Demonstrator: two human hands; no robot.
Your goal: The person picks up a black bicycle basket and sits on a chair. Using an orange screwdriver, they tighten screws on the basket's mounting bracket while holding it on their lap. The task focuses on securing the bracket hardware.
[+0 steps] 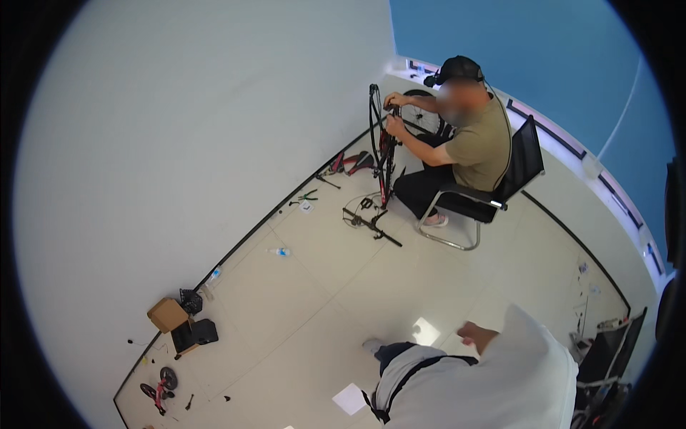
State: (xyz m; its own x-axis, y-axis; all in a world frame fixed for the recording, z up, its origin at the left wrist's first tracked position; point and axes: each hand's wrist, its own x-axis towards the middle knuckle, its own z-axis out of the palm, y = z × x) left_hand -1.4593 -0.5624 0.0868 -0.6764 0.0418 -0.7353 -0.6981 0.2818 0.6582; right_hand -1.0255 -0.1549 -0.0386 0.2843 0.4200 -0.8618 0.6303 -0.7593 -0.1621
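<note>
Paper sheet [350, 399], near on the floor [307, 322], should handle light and limp, best pinched by an edge. Right hand [477, 337] looks half-curled, contents unclear; left hand unseen. Far off, a seated co-worker [480, 146] grips a bicycle frame [386, 166].

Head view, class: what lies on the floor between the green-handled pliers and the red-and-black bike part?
A slender dark rod-like part lies between the pliers and the red-and-black bike part, in the head view.
</note>
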